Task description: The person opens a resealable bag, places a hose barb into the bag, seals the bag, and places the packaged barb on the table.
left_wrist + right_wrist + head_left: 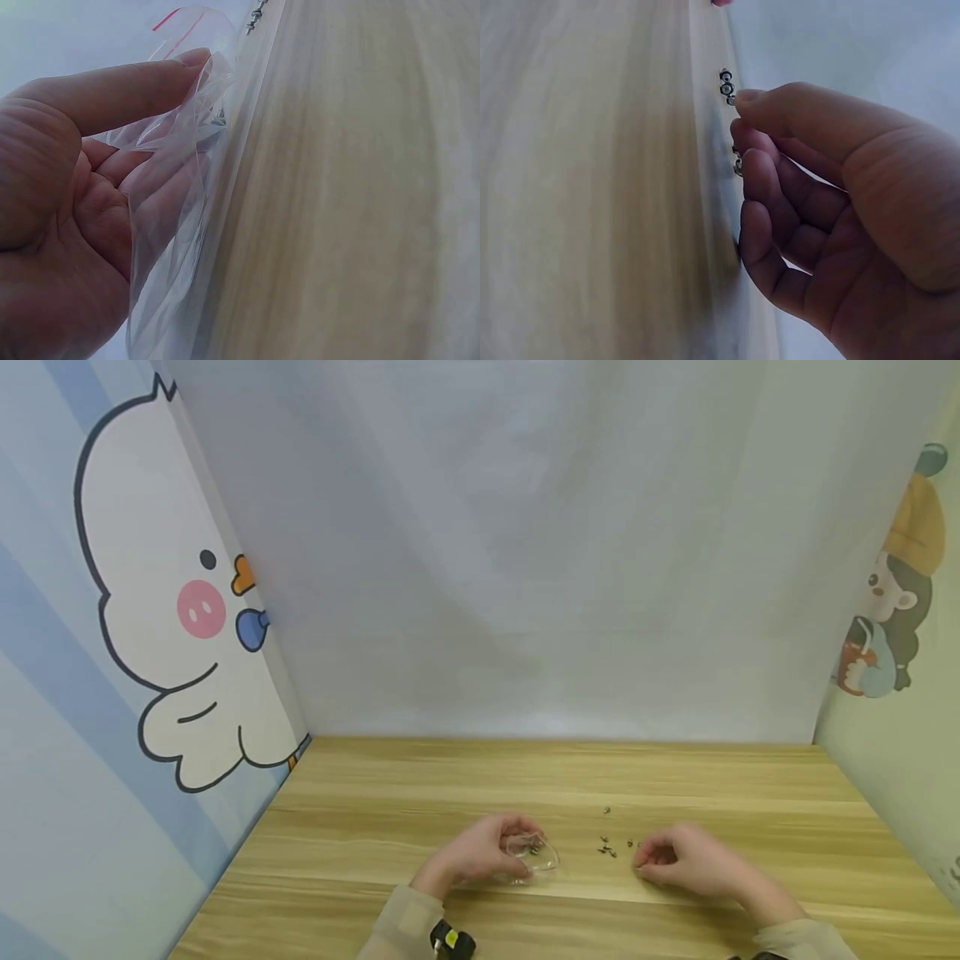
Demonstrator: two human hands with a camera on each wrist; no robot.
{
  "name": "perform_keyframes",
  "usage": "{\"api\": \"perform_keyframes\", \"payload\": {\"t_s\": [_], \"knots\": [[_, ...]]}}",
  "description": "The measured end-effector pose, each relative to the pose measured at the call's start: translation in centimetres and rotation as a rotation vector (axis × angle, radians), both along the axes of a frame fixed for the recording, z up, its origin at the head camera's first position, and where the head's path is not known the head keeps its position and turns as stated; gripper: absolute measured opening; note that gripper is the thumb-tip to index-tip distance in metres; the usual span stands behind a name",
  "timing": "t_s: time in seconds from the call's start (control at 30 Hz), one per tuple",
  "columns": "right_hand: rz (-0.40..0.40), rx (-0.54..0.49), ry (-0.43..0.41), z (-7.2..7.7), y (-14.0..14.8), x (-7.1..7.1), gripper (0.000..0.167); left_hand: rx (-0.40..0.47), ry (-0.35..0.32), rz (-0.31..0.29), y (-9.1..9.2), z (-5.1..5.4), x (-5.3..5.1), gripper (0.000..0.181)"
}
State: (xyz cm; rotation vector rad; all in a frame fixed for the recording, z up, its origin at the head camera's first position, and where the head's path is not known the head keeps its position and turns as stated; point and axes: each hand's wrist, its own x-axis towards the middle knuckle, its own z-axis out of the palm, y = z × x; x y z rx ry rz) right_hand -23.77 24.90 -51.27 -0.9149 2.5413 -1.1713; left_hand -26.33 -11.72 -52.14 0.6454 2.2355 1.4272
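My left hand holds a clear plastic zip bag near its mouth, thumb on one side and fingers on the other. A red strip edges the bag in the left wrist view, and a few small metal pieces show through it. Across from it, my right hand is low over the table, its fingers bent and thumb close to the index fingertip. Whether anything is between those tips is hidden. Just beside them lie small screw-like metal pieces, seen also as dark-ringed metal pieces past the thumb.
Several more metal pieces lie loose between the two hands, with a single metal piece farther back. The wood-grain table meets a pale curtain-like backdrop. Cartoon-printed walls stand at both sides.
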Motion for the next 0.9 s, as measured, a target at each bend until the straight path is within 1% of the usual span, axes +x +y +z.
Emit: {"api": "perform_keyframes", "payload": {"t_s": [0.13,0.43,0.67,0.9], "knots": [[0.001,-0.006,0.011,0.0,-0.5,0.1,0.005,-0.012,-0.002,0.009,-0.1,0.0,0.1,0.057],[-0.012,-0.004,0.029,-0.2,-2.0,-0.2,0.004,0.001,-0.012,0.010,-0.2,0.1,0.2,0.057],[0.001,-0.015,0.030,-0.1,-3.2,-0.3,0.005,0.013,-0.020,0.007,-0.2,-0.1,0.2,0.057],[0.018,-0.026,0.033,0.0,-4.1,-0.4,0.005,0.005,-0.008,0.009,-0.2,-0.1,0.1,0.057]]}}
